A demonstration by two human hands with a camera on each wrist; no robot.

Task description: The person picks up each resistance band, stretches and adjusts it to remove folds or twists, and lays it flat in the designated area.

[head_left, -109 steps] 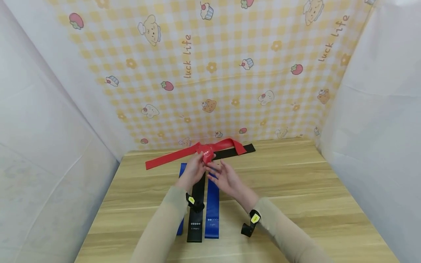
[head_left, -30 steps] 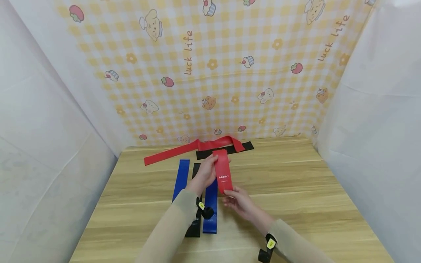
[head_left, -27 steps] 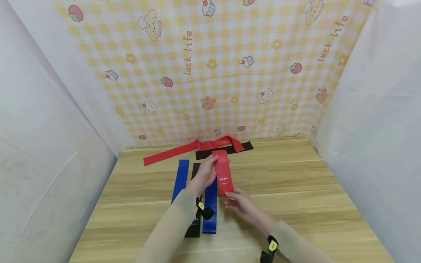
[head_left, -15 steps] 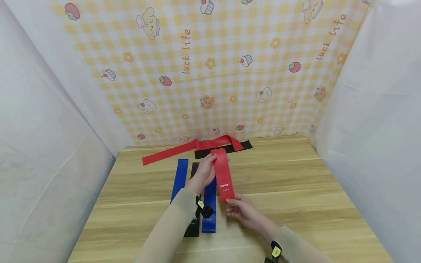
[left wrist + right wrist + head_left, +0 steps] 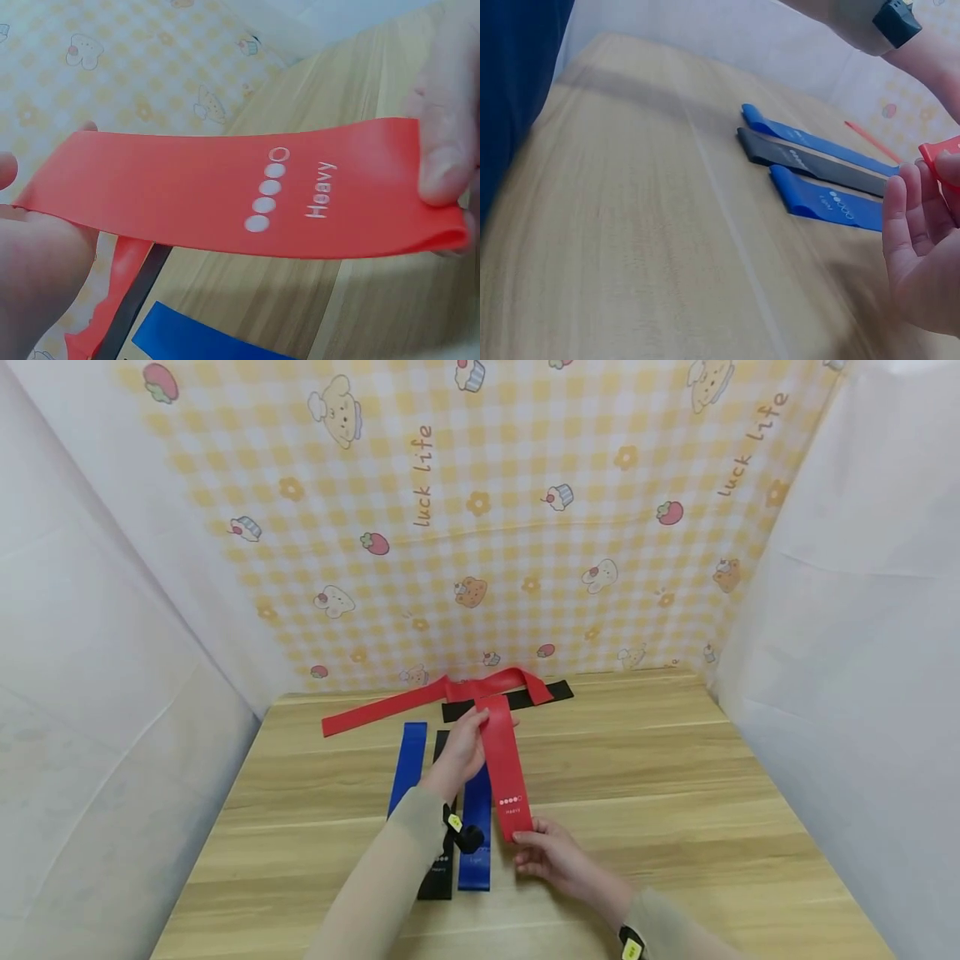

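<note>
A red resistance band [image 5: 504, 760], printed "Heavy" with a row of dots, is stretched flat between my two hands above the table. My left hand [image 5: 466, 745] holds its far end, the thumb lying along the band's edge. At the near end my right hand [image 5: 553, 860] pinches the folded loop between thumb and fingers. In the left wrist view the red loop [image 5: 187, 191] shows its printed face. Below the hands lie a blue band [image 5: 475, 852], a black band [image 5: 437, 877] and another blue band [image 5: 408, 760], side by side and partly hidden by my left arm.
At the back of the wooden table [image 5: 637, 777], a second red band [image 5: 386, 707] lies twisted, partly over another black band [image 5: 558, 691]. A checked cloth [image 5: 480, 552] hangs behind, with white sheets [image 5: 817, 610] at the sides.
The red band was bunched up in my left hand earlier. It is now straightened out, and my right hand has drawn its near end toward me. The bands on the table stay put.
</note>
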